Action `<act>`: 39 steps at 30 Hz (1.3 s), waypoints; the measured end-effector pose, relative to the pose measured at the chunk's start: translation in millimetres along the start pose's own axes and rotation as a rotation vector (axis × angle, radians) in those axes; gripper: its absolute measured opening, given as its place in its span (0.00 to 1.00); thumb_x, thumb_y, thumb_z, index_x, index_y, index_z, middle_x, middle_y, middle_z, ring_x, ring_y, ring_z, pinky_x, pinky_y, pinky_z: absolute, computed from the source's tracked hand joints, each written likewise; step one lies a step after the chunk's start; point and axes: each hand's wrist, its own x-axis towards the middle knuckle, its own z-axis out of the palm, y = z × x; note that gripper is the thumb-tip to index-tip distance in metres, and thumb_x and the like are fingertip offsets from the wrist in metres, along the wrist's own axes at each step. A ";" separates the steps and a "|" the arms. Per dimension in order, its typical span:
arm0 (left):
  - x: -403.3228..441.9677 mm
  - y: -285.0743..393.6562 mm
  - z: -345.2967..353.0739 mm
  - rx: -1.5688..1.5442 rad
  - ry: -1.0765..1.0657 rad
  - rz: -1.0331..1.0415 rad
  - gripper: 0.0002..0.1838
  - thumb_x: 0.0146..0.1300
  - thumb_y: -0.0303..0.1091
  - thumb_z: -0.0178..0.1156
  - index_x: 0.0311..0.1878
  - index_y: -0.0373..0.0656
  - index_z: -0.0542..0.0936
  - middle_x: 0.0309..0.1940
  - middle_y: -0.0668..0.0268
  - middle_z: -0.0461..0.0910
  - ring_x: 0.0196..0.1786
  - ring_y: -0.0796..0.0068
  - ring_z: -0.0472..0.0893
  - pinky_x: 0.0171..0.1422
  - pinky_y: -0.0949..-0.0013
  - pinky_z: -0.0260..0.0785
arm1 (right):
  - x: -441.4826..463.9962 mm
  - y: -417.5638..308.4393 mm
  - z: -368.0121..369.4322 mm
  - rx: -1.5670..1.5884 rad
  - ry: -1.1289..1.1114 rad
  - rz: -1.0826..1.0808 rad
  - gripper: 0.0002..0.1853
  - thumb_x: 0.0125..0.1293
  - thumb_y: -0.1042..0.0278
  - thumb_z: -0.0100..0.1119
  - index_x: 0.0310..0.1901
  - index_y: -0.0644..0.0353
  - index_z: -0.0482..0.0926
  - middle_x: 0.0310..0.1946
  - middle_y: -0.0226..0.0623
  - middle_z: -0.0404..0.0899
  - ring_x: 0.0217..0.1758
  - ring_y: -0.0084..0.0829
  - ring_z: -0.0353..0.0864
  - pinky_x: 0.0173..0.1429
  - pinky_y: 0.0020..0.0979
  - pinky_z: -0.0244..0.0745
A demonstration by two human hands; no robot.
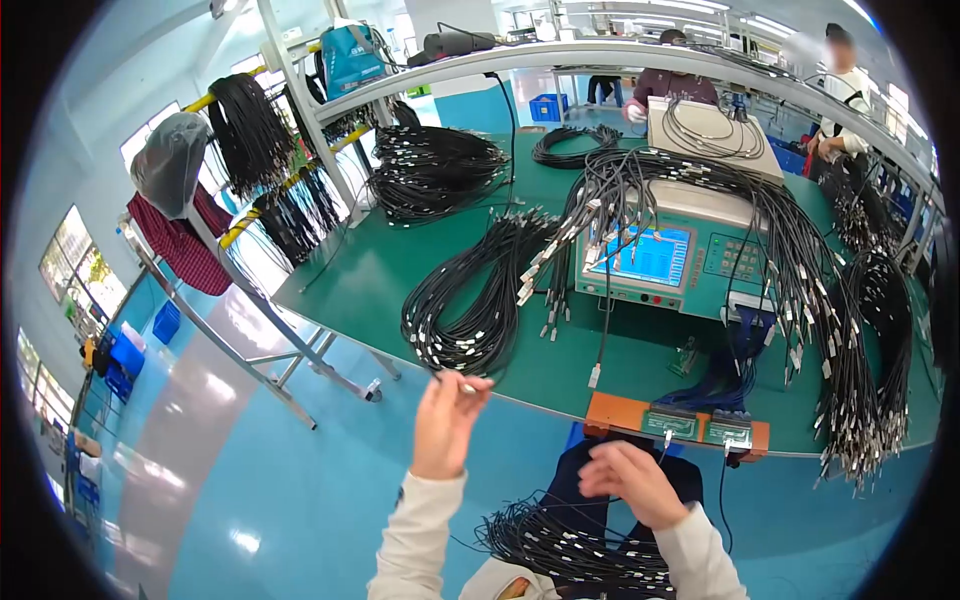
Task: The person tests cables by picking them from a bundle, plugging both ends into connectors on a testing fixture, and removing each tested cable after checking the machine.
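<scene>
Just past L hand (447, 430) (pinch grip, cable end (468, 388)) — coil (497, 285); past R hand (632, 485) (grip unclear) — orange fixture (617, 410).

The single camera was worn on the person's head and looked forward and steeply down. From close behind, it saw the bare left hand (445, 430) and the bare right hand (635, 485). The flat green table (365, 275) lay a little farther. The wide round view, dark at its corners, reached also the glossy light-blue floor (300, 480).
</scene>
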 end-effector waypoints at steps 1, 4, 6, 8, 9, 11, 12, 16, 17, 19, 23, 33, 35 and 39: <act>-11.8 -7.0 0.3 -0.003 -0.022 0.000 0.12 0.72 0.38 0.47 0.36 0.40 0.71 0.40 0.57 0.79 0.51 0.62 0.77 0.60 0.59 0.69 | 20.9 2.8 4.7 0.045 -0.062 0.018 0.19 0.73 0.59 0.44 0.52 0.69 0.67 0.42 0.49 0.78 0.43 0.37 0.81 0.51 0.36 0.77; -43.0 -30.0 -2.2 0.009 -0.082 -0.054 0.12 0.72 0.38 0.46 0.36 0.39 0.71 0.42 0.54 0.79 0.54 0.59 0.76 0.63 0.57 0.66 | 80.0 -1.4 38.5 0.248 -0.111 0.091 0.20 0.73 0.59 0.43 0.53 0.70 0.64 0.41 0.50 0.77 0.42 0.36 0.80 0.52 0.37 0.77; -67.5 -35.9 -1.2 0.029 -0.108 -0.076 0.12 0.72 0.37 0.46 0.37 0.39 0.71 0.42 0.53 0.79 0.54 0.59 0.76 0.64 0.57 0.65 | 111.0 -9.6 54.3 0.326 -0.123 0.087 0.20 0.73 0.59 0.43 0.53 0.70 0.64 0.41 0.51 0.77 0.40 0.35 0.81 0.52 0.36 0.78; -84.7 -33.9 -1.9 0.377 -0.329 -0.079 0.12 0.71 0.37 0.47 0.38 0.37 0.72 0.42 0.53 0.78 0.54 0.59 0.76 0.63 0.56 0.66 | 136.0 -21.2 61.3 0.263 -0.192 0.030 0.16 0.73 0.62 0.44 0.50 0.69 0.69 0.34 0.44 0.80 0.30 0.29 0.81 0.40 0.30 0.79; -85.9 -30.4 -8.8 0.378 -0.340 -0.072 0.12 0.71 0.37 0.47 0.38 0.37 0.72 0.42 0.53 0.78 0.54 0.59 0.76 0.63 0.56 0.66 | 137.5 -20.8 64.7 0.196 -0.300 -0.050 0.15 0.73 0.62 0.43 0.50 0.66 0.69 0.26 0.35 0.78 0.22 0.23 0.77 0.28 0.22 0.73; -78.1 -11.2 -33.3 -0.015 -0.001 -0.135 0.09 0.69 0.34 0.50 0.39 0.37 0.73 0.40 0.54 0.80 0.49 0.60 0.78 0.58 0.58 0.70 | 100.2 -27.6 69.1 0.026 -0.398 -0.080 0.14 0.73 0.62 0.42 0.49 0.64 0.69 0.23 0.31 0.75 0.21 0.20 0.75 0.25 0.19 0.67; -69.1 0.7 -51.0 -0.237 0.064 -0.070 0.09 0.69 0.34 0.51 0.38 0.38 0.73 0.35 0.59 0.79 0.41 0.66 0.80 0.50 0.61 0.74 | 73.0 -28.7 72.2 -0.023 -0.450 -0.054 0.14 0.73 0.61 0.41 0.48 0.64 0.69 0.23 0.31 0.76 0.22 0.20 0.76 0.28 0.21 0.69; -7.3 55.6 -145.3 -0.690 0.111 -0.199 0.10 0.71 0.37 0.47 0.40 0.39 0.71 0.18 0.73 0.59 0.17 0.84 0.55 0.22 0.78 0.51 | 6.2 34.7 67.9 -0.260 -0.739 -0.195 0.11 0.72 0.63 0.44 0.37 0.62 0.69 0.23 0.34 0.75 0.27 0.24 0.77 0.36 0.26 0.75; 1.0 67.3 -157.9 -0.712 0.114 -0.208 0.12 0.72 0.38 0.47 0.40 0.39 0.71 0.16 0.74 0.57 0.16 0.85 0.52 0.20 0.78 0.48 | -19.6 30.9 68.0 -0.342 -0.733 -0.171 0.12 0.71 0.65 0.49 0.36 0.65 0.78 0.25 0.31 0.77 0.26 0.19 0.72 0.32 0.24 0.69; 8.4 81.0 -173.8 -0.581 0.079 -0.119 0.12 0.72 0.39 0.46 0.40 0.40 0.72 0.15 0.75 0.54 0.15 0.85 0.50 0.19 0.78 0.45 | -50.6 17.0 67.1 -0.420 -0.626 -0.106 0.14 0.72 0.63 0.48 0.35 0.64 0.77 0.24 0.30 0.77 0.27 0.19 0.73 0.32 0.24 0.70; 5.6 95.3 -198.1 -0.397 0.198 0.023 0.14 0.73 0.42 0.44 0.40 0.42 0.73 0.12 0.75 0.48 0.14 0.85 0.45 0.17 0.78 0.41 | -87.6 -3.9 29.4 -0.286 -0.378 -0.183 0.15 0.72 0.67 0.46 0.28 0.65 0.75 0.18 0.32 0.75 0.30 0.25 0.78 0.44 0.29 0.74; -46.2 77.7 -398.9 -0.074 0.775 0.091 0.17 0.66 0.37 0.52 0.55 0.42 0.70 0.29 0.67 0.69 0.22 0.78 0.60 0.22 0.73 0.54 | -240.4 5.6 -64.5 0.369 0.850 -0.788 0.12 0.69 0.60 0.50 0.33 0.59 0.67 0.14 0.29 0.63 0.14 0.24 0.63 0.21 0.29 0.65; -52.6 80.3 -410.5 -0.015 0.852 0.110 0.13 0.67 0.37 0.51 0.51 0.42 0.71 0.25 0.69 0.66 0.20 0.80 0.57 0.20 0.75 0.50 | -269.9 17.8 -114.5 0.575 0.863 -0.905 0.10 0.72 0.59 0.46 0.34 0.54 0.70 0.14 0.20 0.51 0.13 0.15 0.47 0.17 0.23 0.43; -54.3 100.5 -374.9 -0.092 0.676 0.058 0.10 0.70 0.38 0.49 0.44 0.41 0.72 0.17 0.75 0.58 0.15 0.84 0.51 0.16 0.78 0.43 | -308.3 16.3 -154.3 0.424 1.093 -0.867 0.12 0.73 0.56 0.44 0.33 0.52 0.70 0.15 0.19 0.50 0.14 0.13 0.44 0.17 0.20 0.40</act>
